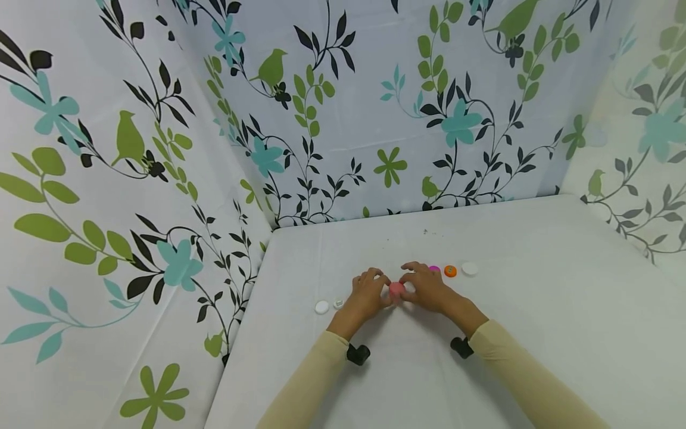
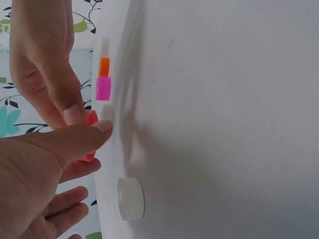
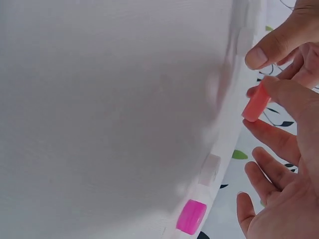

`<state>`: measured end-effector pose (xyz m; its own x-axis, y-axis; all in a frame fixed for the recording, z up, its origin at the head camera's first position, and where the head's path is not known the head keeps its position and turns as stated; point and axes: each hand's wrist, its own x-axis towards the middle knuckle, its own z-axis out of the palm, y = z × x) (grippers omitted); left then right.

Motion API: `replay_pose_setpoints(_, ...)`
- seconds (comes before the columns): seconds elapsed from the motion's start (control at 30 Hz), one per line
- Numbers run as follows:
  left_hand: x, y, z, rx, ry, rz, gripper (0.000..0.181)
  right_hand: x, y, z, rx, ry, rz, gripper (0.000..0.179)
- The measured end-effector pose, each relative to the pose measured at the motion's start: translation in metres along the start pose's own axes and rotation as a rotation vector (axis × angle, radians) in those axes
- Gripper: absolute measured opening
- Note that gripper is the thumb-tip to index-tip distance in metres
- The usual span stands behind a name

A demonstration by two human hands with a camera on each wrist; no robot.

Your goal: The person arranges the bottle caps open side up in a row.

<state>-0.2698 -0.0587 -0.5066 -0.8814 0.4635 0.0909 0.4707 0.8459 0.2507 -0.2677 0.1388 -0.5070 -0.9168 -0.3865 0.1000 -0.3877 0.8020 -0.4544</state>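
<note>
A coral-red bottle cap [image 1: 396, 289] is held up between the two hands over the white table. My right hand [image 1: 429, 288] pinches it by the edge; in the right wrist view the thumb is on top of the cap [image 3: 257, 103] and the index finger below. The other right fingers spread loosely. Close on the other side is my left hand [image 1: 368, 293], its thumb [image 3: 256, 59] a small gap from the cap in the right wrist view. From the left wrist, that thumb [image 2: 89, 137] crosses in front of the cap, hiding part of it.
Left of the hands lie a white cap [image 1: 322, 307] and a smaller whitish one [image 1: 339, 304]. To the right, a magenta cap [image 1: 435, 269], an orange cap [image 1: 450, 271] and a white cap [image 1: 469, 269] form a row. Patterned curtains [image 1: 364, 119] border the table [image 1: 536, 333].
</note>
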Motion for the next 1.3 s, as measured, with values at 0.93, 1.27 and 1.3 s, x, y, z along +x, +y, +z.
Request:
replay_pose_setpoints(0.93, -0.006, -0.002, 0.001, -0.052, 0.049, -0.003, 0.041, -0.005, -0.004, 0.002, 0.035, 0.006, -0.050, 0.039)
replay_pose_setpoints(1.27, -0.005, -0.001, 0.007, -0.029, 0.011, 0.018, 0.040, -0.008, 0.000, 0.004, -0.069, -0.006, -0.071, 0.036)
replay_pose_setpoints(1.3, -0.005, -0.001, 0.007, -0.027, 0.012, 0.021, 0.040, -0.008, 0.000, 0.005, -0.076, -0.004, -0.072, 0.035)
